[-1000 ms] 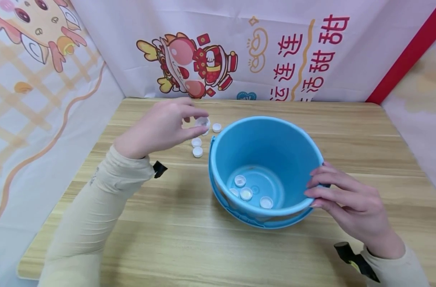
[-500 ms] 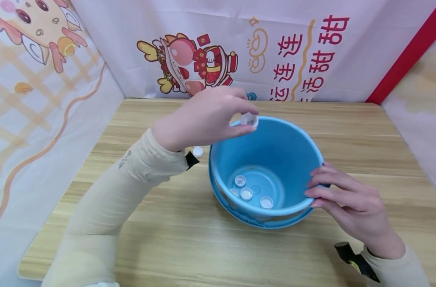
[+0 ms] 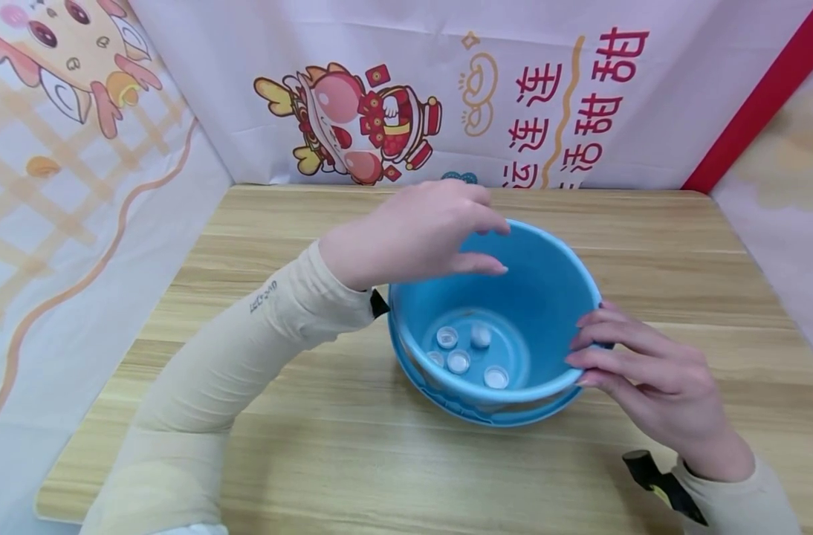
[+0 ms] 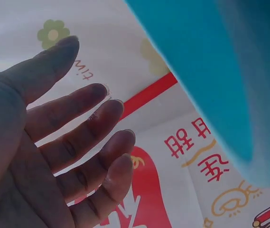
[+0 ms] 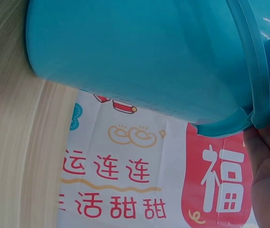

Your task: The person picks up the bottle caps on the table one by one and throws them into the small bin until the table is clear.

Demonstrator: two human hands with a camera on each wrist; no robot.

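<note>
A blue bucket [image 3: 540, 282] stands on the wooden table, its handle [image 3: 447, 401] lowered against the near side. My left hand [image 3: 426, 230] is over the bucket's far left rim, thumb and fingers spread apart with nothing between them. In the left wrist view, the fingers [image 4: 85, 135] are loosely extended beside the bucket's rim [image 4: 191, 99]. On the bucket floor lie several small white bottle-cap-like pieces, among them a blurred white cap [image 3: 481, 336]. With fingers inside and outside, my right hand [image 3: 654, 386] grips the right rim; the right wrist view shows it by the handle joint [image 5: 260, 118].
The wooden table [image 3: 299, 461] carries the bucket and ends at a printed cloth backdrop [image 3: 393, 44] behind. More printed cloth [image 3: 112, 223] hangs at the left side. The left forearm [image 3: 246, 357] covers the table area left of the bucket.
My left hand has moved right from the table over the bucket and let go of a white cap, which is now on the bucket floor. The right hand has stayed on the rim.
</note>
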